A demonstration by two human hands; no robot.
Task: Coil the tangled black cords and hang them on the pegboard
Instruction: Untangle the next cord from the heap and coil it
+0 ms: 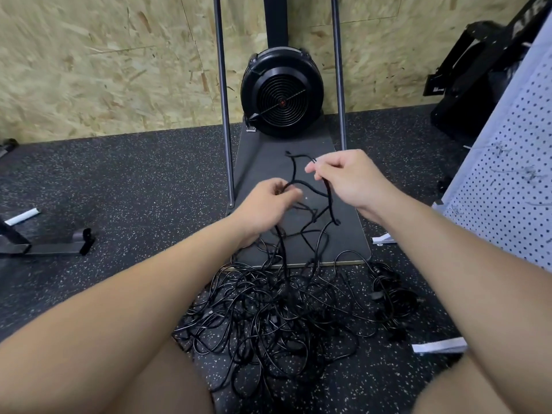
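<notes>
1. A person's left hand point(270, 200) and right hand point(343, 177) are raised over a speckled black rubber floor point(119, 180), both working one black cord point(310, 189) lifted from a tangled pile of cords point(286, 312) below.
2. The right hand pinches the cord between thumb and forefinger, the other fingers curled; the cord's loose end point(291, 155) arcs just beyond the fingertips.
3. The left hand's fingers are curled around the same cord, thumb pressed against it.
4. The pile lies on the floor between the person's knees, spilling onto the near edge of a dark platform point(349, 228).
5. A round black fan housing point(282, 92) stands at the platform's far end against a chipboard wall point(104, 61).
6. A white pegboard point(507, 174) leans at the right edge.
</notes>
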